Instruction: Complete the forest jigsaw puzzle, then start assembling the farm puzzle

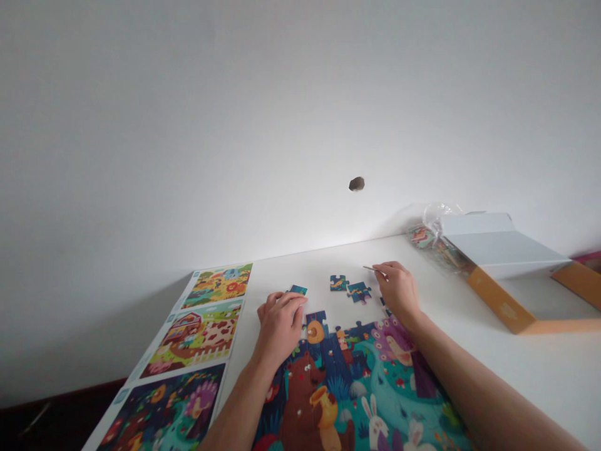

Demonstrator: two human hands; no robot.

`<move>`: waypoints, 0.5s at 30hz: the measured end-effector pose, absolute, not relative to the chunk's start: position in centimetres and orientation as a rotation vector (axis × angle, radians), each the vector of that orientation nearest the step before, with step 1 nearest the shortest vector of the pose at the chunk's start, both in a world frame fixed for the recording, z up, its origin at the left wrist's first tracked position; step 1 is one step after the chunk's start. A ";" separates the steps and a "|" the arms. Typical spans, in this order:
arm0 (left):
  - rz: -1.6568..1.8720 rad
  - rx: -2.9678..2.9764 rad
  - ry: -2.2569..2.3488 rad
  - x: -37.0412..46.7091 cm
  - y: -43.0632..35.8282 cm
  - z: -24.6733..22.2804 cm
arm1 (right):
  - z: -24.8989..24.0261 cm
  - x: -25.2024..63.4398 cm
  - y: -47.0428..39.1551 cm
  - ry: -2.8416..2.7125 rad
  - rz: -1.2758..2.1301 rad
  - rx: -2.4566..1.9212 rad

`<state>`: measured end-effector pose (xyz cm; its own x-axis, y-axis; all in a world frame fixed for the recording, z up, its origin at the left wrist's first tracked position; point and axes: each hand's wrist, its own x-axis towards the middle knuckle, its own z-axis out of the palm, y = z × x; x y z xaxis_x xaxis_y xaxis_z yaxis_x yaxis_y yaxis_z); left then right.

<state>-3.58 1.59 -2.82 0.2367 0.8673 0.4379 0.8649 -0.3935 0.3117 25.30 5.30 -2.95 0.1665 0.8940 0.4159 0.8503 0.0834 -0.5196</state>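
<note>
A partly joined jigsaw puzzle (347, 388) lies on the white table, showing a bear with a honey pot, rabbits and a purple peacock. My right hand (397, 291) pinches a jigsaw piece (370, 268), seen edge-on above the table. My left hand (282, 319) rests palm down at the puzzle's upper left, its fingers loosely extended and slightly bent. Just beyond those fingers lies a blue-green loose piece (299, 290), partly covered. Two more loose pieces, one dark blue (338, 283) and one with a purple edge (359, 292), lie between my hands. Another is mostly hidden by my right wrist.
A picture sheet (224, 332) with three scenes lies along the table's left edge. At the right stands an open orange and white box (502, 307), with a clear plastic bag of pieces (434, 241) beside it. The wall behind has a hole (357, 183).
</note>
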 end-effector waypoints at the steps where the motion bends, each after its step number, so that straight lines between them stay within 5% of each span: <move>1: 0.886 2.464 1.741 -3.6 1.6 -2.8 | -3.0 25.4 5.3 -1.708 0.045 -1.808; 5: 0.938 2.472 1.756 -3.7 1.7 -2.9 | -2.4 24.7 4.7 -1.811 -0.018 -1.963; 15: 0.899 2.474 1.733 -3.8 1.7 -3.0 | -2.0 21.8 3.6 -2.361 0.167 -1.462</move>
<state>-3.75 1.73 -3.03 0.2325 0.8605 0.4534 0.8661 -0.3952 0.3060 21.76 3.56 -2.04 -0.4011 0.8846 0.2380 0.8424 0.4582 -0.2835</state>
